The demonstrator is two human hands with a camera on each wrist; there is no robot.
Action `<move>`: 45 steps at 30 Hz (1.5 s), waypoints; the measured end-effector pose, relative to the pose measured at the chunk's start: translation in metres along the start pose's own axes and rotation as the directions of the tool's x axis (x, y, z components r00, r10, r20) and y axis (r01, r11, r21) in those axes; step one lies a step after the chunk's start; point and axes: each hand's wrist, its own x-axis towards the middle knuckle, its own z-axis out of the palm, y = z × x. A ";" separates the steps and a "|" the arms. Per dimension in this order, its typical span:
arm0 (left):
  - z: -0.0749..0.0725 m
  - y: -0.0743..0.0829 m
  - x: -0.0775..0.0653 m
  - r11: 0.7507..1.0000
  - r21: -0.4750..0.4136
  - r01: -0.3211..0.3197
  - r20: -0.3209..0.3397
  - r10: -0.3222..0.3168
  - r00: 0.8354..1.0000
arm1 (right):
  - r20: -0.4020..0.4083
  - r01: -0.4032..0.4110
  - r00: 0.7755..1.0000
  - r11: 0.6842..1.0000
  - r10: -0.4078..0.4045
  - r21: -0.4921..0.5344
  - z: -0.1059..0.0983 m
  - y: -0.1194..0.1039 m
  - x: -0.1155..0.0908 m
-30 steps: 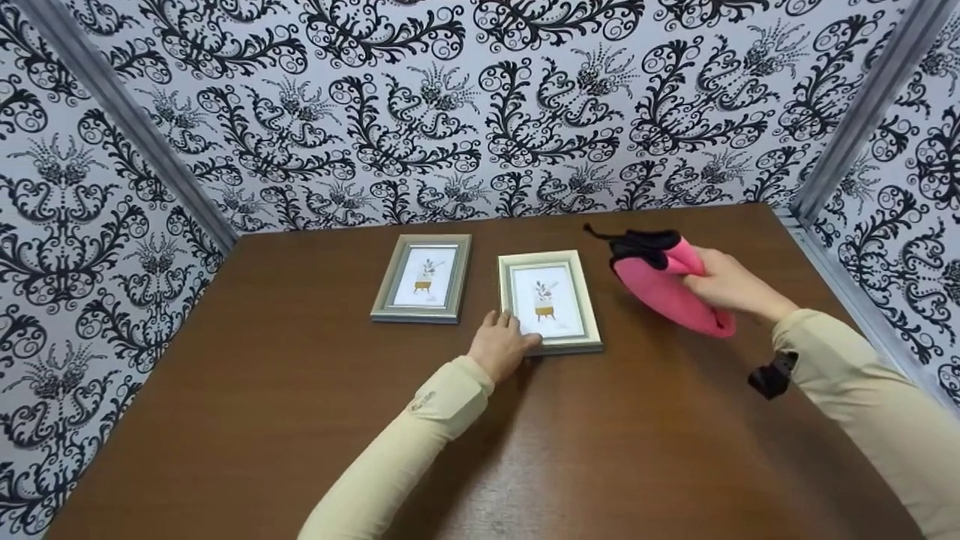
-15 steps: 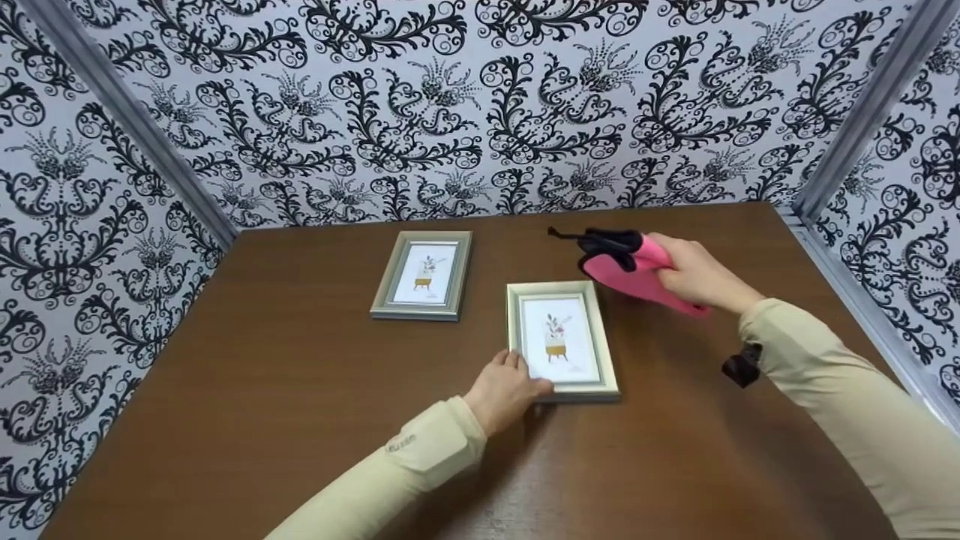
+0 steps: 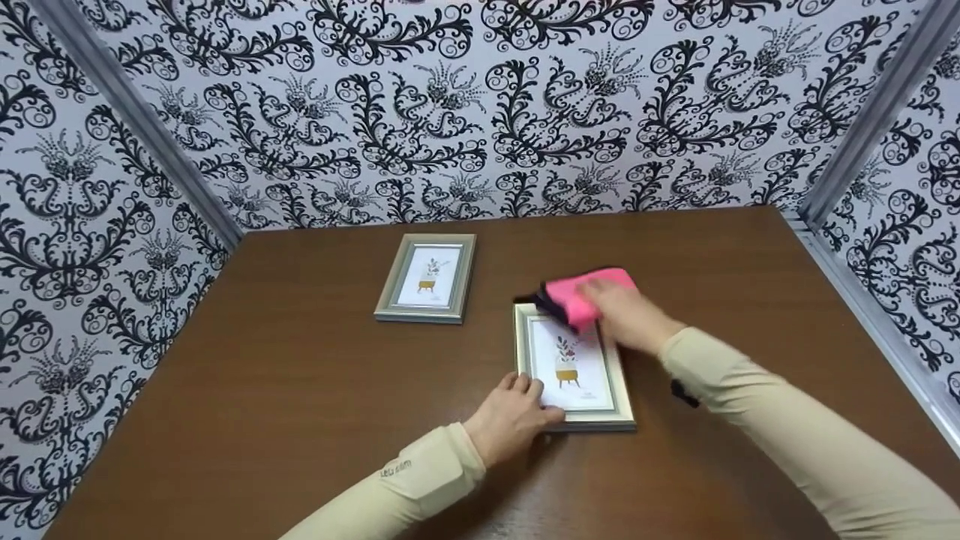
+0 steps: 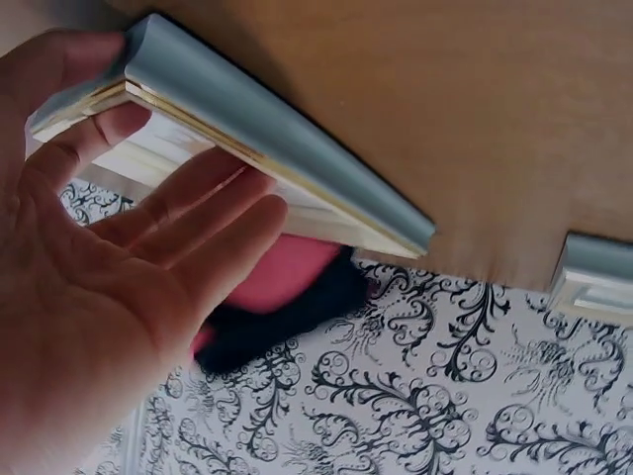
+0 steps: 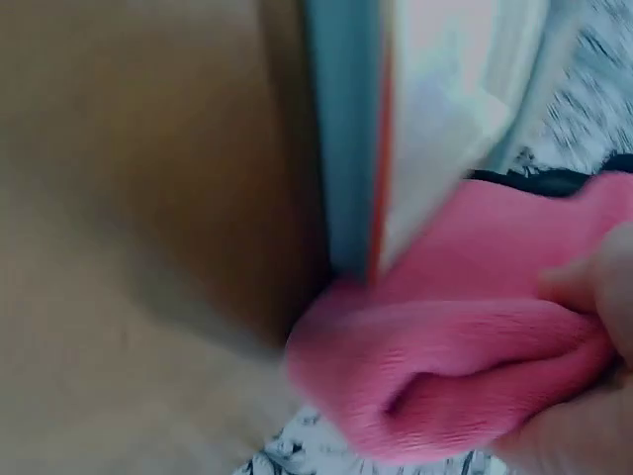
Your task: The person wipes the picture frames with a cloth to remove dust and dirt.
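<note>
A cream picture frame (image 3: 624,390) with a plant print lies face up on the brown table. My left hand (image 3: 514,416) holds its near left corner, thumb at the near edge and fingers along the left side. In the left wrist view, the fingers (image 4: 247,213) reach over the frame's edge (image 4: 277,129). My right hand (image 3: 630,315) grips a folded pink cloth with black trim (image 3: 574,296), laid over the frame's far edge. The right wrist view shows the cloth (image 5: 445,366) against the frame's end, with only part of the hand (image 5: 593,396) visible.
A second picture frame (image 3: 390,310), greyish beige with a similar print, lies farther back to the left. Patterned walls (image 3: 420,112) enclose the table (image 3: 300,375) at the back and both sides, with grey metal posts at the corners.
My left hand has drawn the cream frame nearer to me and slightly right. My right hand has brought the pink cloth left and down onto the frame's far edge.
</note>
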 end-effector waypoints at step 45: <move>0.001 -0.014 0.006 0.961 -0.274 -0.036 0.078 0.060 0.995 | 0.161 0.132 0.981 0.977 -0.105 -0.167 0.028 -0.017 0.048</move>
